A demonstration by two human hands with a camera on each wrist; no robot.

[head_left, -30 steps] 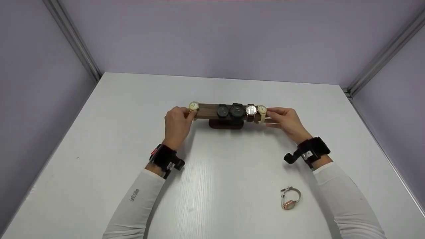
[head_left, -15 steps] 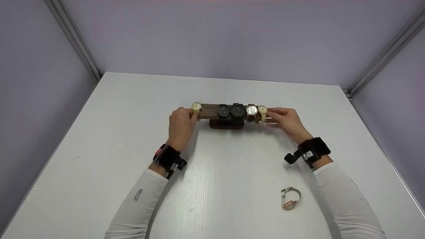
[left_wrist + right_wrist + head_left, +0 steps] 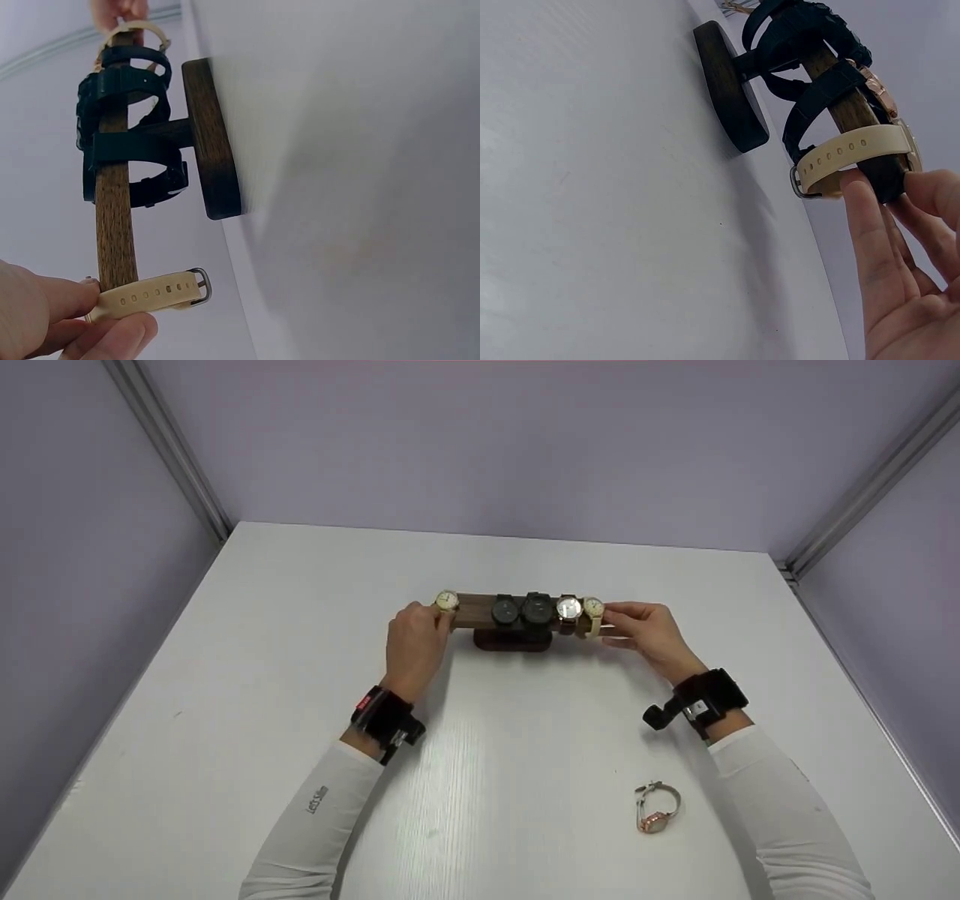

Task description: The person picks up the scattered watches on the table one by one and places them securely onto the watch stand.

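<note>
watch stand (image 3: pixel 517 619) is the thing to mind; it sits in the middle of the white table (image 3: pixel 300 660), a wooden bar on a round dark foot. you have a gold watch with a cream strap (image 3: pixel 447 601) at the left end of the bar. your left hand (image 3: pixel 415 641) pinches its strap, thumb and finger tips squeezed together on it, as the left wrist view shows (image 3: pixel 154 291). hold the strap flat and slide it slowly along the bar toward the two black watches (image 3: pixel 521 610), so the face looks up.

your right hand (image 3: pixel 646 631) is at the right end of the bar, next to the other cream watch (image 3: pixel 592 609). its fingers (image 3: pixel 870 225) are curled around the bar end and touch that strap. keep this hand firm so the stand does not tip or turn. i think the stand could wobble if you pull too hard on one side.

a small pink watch (image 3: pixel 655 808) lies on the table, well in front of the stand, nearer to you. leave it there for now.
</note>
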